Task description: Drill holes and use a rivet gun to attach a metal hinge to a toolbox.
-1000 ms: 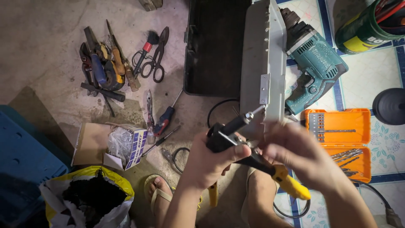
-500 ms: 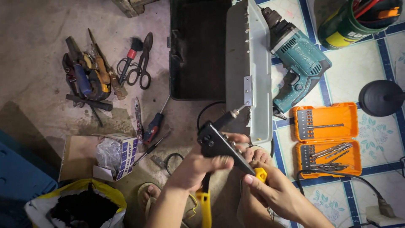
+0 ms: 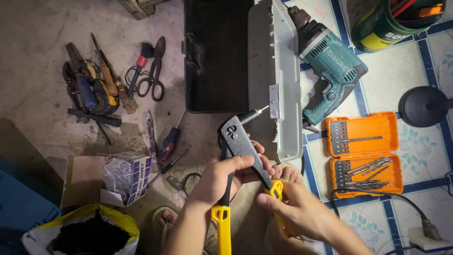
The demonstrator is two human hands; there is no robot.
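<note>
My left hand (image 3: 222,178) grips the black body of a hand rivet tool (image 3: 238,139), with one yellow handle (image 3: 221,226) hanging down below it. My right hand (image 3: 295,212) holds the other yellow handle (image 3: 276,189). The tool's nose (image 3: 258,112) touches a small metal hinge plate (image 3: 273,100) on the edge of a grey metal panel (image 3: 288,80). The panel stands on edge beside a dark open case (image 3: 217,56).
A teal power drill (image 3: 330,71) lies right of the panel. An orange drill-bit case (image 3: 363,153) is open on the tiled floor. Pliers, snips and screwdrivers (image 3: 104,85) lie at left, a small rivet box (image 3: 127,177) below them. My sandalled feet (image 3: 283,174) are underneath.
The view shifted and the tool swung more upright. Its nose moved up onto the hinge plate. The yellow handles have spread apart, my right hand staying on the right one.
</note>
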